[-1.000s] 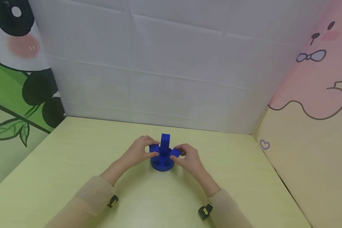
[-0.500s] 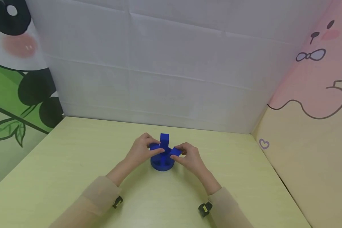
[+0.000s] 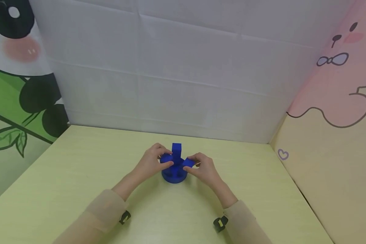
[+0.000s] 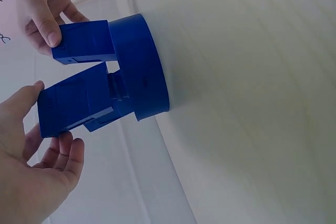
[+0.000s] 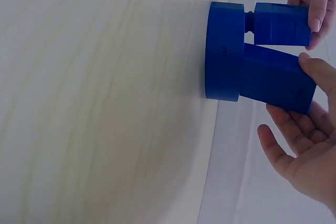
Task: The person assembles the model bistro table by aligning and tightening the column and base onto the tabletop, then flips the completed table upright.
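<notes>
A round blue base (image 3: 174, 177) stands on the table with three blue rectangular blocks rising from it. My left hand (image 3: 152, 161) pinches the left block (image 4: 76, 100) near its top, thumb on one side and fingertips on the other. Between that block and the base, a narrow ridged neck shows in both wrist views. My right hand (image 3: 202, 168) grips the right block (image 5: 278, 80) by its upper end; this block leans outward and its lower end meets the base rim. The third block (image 3: 176, 150) stands upright at the back, untouched by either hand.
The pale yellow table (image 3: 170, 217) runs back to a white sheet wall (image 3: 183, 67). Cartoon-printed panels flank it, a green and black one (image 3: 39, 95) on the left and a pink one (image 3: 347, 88) on the right.
My left hand has shifted slightly right, its thumb moving across the front of the left block, which has turned a little. The right hand keeps its grip almost unmoved.
</notes>
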